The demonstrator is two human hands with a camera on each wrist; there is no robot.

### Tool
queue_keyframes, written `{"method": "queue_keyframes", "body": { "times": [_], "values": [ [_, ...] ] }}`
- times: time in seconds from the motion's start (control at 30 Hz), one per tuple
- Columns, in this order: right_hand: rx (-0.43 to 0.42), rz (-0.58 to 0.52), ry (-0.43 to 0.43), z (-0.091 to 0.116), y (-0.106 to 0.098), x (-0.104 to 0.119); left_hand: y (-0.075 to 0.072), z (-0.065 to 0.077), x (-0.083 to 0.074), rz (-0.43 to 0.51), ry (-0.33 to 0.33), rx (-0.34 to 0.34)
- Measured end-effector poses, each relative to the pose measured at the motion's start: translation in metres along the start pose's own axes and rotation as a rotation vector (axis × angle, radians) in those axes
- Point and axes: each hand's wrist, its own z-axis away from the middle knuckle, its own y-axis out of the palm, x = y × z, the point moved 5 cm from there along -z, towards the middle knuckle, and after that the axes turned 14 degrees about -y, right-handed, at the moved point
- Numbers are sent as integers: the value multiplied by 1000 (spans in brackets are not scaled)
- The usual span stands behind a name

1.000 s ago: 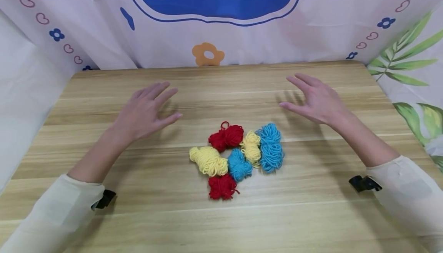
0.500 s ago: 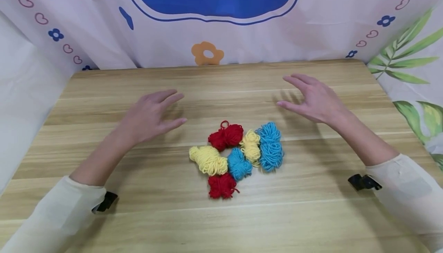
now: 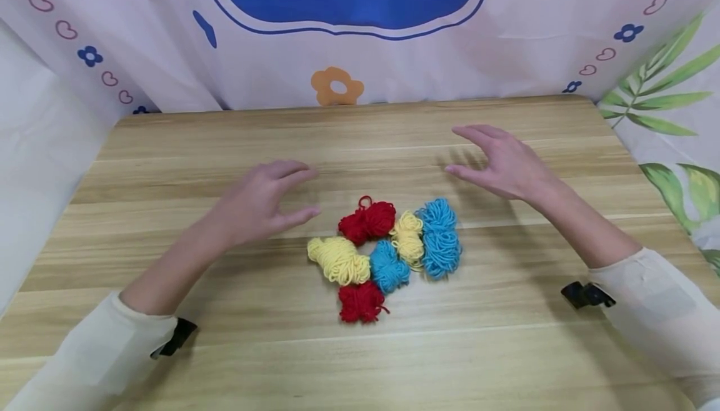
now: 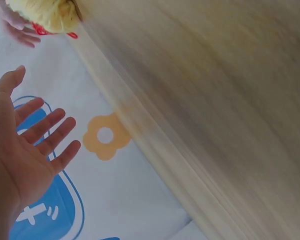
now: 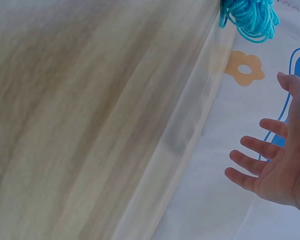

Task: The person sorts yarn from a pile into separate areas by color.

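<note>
Several small yarn skeins lie bunched together on the wooden table. In the head view these are a red skein (image 3: 368, 222) at the back, a larger yellow skein (image 3: 339, 262) at the left, a small blue skein (image 3: 389, 267) in the middle, a small yellow skein (image 3: 407, 238), a larger blue skein (image 3: 439, 238) at the right and a red skein (image 3: 361, 303) in front. My left hand (image 3: 261, 202) hovers left of the larger yellow skein, fingers extended, holding nothing. Beyond the larger blue skein, to the right, my right hand (image 3: 503, 164) is held above the table with fingers spread, touching no yarn.
The wooden table (image 3: 225, 361) ends at the back against a white printed curtain (image 3: 450, 67) with a blue sign and an orange flower. Leaf-patterned cloth (image 3: 669, 92) hangs at the right. A black clip (image 3: 587, 295) sits at the right sleeve cuff.
My left hand has moved right and toward me, closer to the yarn. The right hand has shifted slightly left. The skeins have stayed where they were.
</note>
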Motion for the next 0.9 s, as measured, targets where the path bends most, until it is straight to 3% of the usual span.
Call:
{"method": "queue_keyframes", "body": {
  "times": [0.3, 0.6, 0.9],
  "values": [
    [12, -40, -27, -3, 5, 0, 3, 4, -24, 95, 42, 45],
    [-23, -49, -85, -8, 9, 7, 4, 9, -58, 167, 222, 23],
    [-35, -45, -128, -11, 11, 14, 7, 11, -78, 187, 252, 67]
  ]
}}
